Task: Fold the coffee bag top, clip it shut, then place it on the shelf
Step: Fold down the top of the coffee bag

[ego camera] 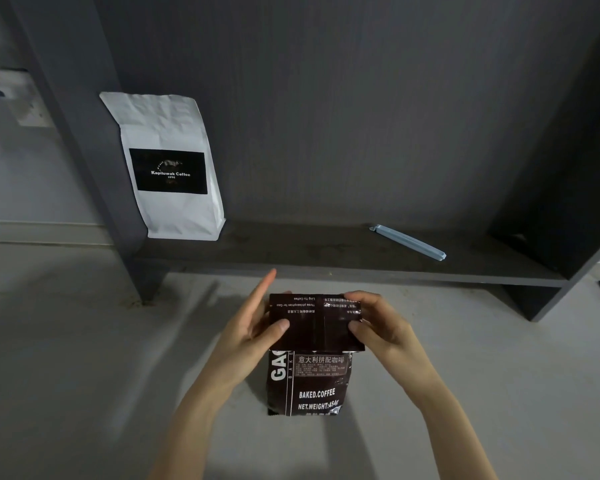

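**Both hands on the folded top of the dark coffee bag**

The left hand [253, 327] and the right hand [378, 323] gripped the folded-over top of the dark coffee bag [309, 379], one at each side edge. The left thumb pressed on the near face of the flap while its fingers stretched up and away behind the bag's left edge. The right hand pinched the flap's right edge, thumb on the near face and fingers curled over the top.

Behind them stood the dark grey shelf unit [326, 133], its back panel filling most of the view, with upright side panels at left and right. Its low shelf board [309, 251] ran across the middle, just beyond the hands. The pale floor [84, 341] spread under and in front of it.

A white coffee bag [170, 168] with a black label stood upright at the left end of the shelf board, leaning against the back panel.

The dark coffee bag stood on the floor in front of the shelf, its flap bent toward the camera so that its print read upside down.

A light blue sealing clip [407, 242] lay on the right part of the shelf board, well apart from both bags and untouched.
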Demonstrator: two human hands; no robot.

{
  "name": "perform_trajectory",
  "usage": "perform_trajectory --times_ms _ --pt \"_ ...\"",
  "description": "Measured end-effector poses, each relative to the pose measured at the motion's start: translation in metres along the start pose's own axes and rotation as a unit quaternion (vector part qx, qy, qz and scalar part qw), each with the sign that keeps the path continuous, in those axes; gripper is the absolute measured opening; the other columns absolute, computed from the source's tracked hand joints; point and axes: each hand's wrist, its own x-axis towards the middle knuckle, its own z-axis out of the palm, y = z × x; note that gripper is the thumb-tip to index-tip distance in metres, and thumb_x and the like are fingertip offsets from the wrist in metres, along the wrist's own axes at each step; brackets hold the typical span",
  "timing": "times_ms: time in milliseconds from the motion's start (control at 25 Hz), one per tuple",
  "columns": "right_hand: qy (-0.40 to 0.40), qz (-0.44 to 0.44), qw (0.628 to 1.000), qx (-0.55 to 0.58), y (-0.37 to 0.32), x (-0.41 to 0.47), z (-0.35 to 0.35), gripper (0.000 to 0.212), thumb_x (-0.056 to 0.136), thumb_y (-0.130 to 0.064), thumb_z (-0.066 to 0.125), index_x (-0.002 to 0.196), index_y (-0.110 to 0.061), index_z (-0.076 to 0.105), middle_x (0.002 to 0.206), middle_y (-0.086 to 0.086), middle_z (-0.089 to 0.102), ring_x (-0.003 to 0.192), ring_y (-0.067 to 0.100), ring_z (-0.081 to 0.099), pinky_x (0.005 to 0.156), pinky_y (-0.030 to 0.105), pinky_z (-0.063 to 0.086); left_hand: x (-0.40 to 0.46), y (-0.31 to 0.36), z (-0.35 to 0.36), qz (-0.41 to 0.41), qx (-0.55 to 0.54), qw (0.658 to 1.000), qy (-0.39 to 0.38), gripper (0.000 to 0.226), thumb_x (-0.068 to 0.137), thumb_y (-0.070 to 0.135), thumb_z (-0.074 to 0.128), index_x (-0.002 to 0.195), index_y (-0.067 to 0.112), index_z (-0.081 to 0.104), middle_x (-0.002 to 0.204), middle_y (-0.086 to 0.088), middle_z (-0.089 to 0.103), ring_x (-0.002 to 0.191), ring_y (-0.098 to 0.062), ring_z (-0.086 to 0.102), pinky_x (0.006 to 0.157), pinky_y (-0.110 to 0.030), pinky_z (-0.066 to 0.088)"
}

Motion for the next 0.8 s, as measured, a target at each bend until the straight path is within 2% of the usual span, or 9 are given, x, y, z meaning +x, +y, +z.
perform_trajectory --times_ms 80,160,240,360,440,560,640,800 --pt "-0.003 -0.003 1.0 -0.01 0.006 -0.001 -0.001 0.043 0.084 0.004 0.052 0.108 -0.032 0.054 0.111 -0.001 0.064 0.102 0.007 0.06 0.086 0.02 0.049 0.001 -0.007 -0.001 -0.018 -0.018 1.0 0.003 0.067 0.083 0.001 0.054 0.127 0.043 0.025 0.106 0.019 0.058 0.091 0.02 0.056 0.07 0.002 0.043" --pt "0.003 0.009 1.0 -0.007 0.014 -0.002 -0.004 0.054 0.083 0.002 0.054 0.12 -0.036 0.046 0.117 0.003 0.062 0.109 0.012 0.058 0.094 0.026 0.046 0.001 -0.013 -0.003 -0.033 -0.022 0.999 0.002 0.063 0.08 0.006 0.059 0.12 0.046 0.032 0.097 0.026 0.063 0.095 0.016 0.056 0.073 -0.002 0.046" --pt "0.007 0.028 1.0 0.004 0.021 -0.003 -0.005 0.055 0.081 0.001 0.057 0.124 -0.031 0.043 0.116 0.003 0.063 0.11 0.014 0.058 0.096 0.029 0.046 0.0 -0.021 -0.008 -0.043 -0.028 0.999 0.003 0.059 0.073 0.011 0.068 0.114 0.045 0.042 0.092 0.028 0.068 0.098 0.012 0.057 0.077 -0.005 0.048" --pt "0.031 0.033 0.999 -0.019 0.029 -0.002 -0.002 0.036 0.08 -0.001 0.06 0.107 -0.023 0.057 0.095 -0.013 0.073 0.099 0.006 0.064 0.085 0.02 0.05 -0.002 -0.028 -0.007 -0.049 -0.017 0.999 0.006 0.05 0.062 0.02 0.076 0.103 0.037 0.055 0.088 0.031 0.07 0.094 0.011 0.06 0.073 -0.003 0.047" --pt "0.074 0.028 0.996 -0.048 0.032 0.001 0.001 0.028 0.079 -0.003 0.062 0.093 -0.027 0.062 0.085 -0.016 0.074 0.091 0.007 0.066 0.082 0.021 0.05 -0.002 -0.03 -0.004 -0.035 -0.007 0.999 0.036 0.038 0.072 0.01 0.071 0.099 0.033 0.058 0.083 0.034 0.069 0.091 0.013 0.061 0.071 -0.002 0.045" --pt "0.125 0.019 0.99 -0.069 0.034 0.005 0.005 0.025 0.078 -0.007 0.064 0.085 -0.03 0.064 0.076 -0.013 0.074 0.085 0.012 0.067 0.083 0.027 0.051 0.001 -0.032 0.003 -0.018 -0.009 0.995 0.094 0.034 0.078 0.004 0.062 0.099 0.03 0.061 0.076 0.033 0.069 0.086 0.012 0.062 0.068 0.0 0.045" --pt "0.141 0.017 0.987 -0.069 0.033 0.006 0.008 0.025 0.078 -0.008 0.064 0.081 -0.032 0.065 0.074 -0.018 0.073 0.081 0.01 0.067 0.079 0.023 0.051 0.002 -0.032 0.01 -0.014 -0.026 0.99 0.135 0.031 0.077 0.002 0.062 0.095 0.027 0.064 0.07 0.029 0.071 0.079 0.009 0.065 0.065 -0.002 0.047" --pt "0.172 -0.006 0.98 -0.097 0.027 0.015 0.008 0.027 0.08 -0.01 0.062 0.078 -0.038 0.06 0.07 -0.027 0.07 0.071 0.001 0.063 0.069 0.017 0.048 0.015 -0.033 0.021 0.003 -0.059 0.979 0.194 0.027 0.076 0.001 0.062 0.099 0.015 0.064 0.063 0.023 0.072 0.068 0.004 0.067 0.059 -0.005 0.049"
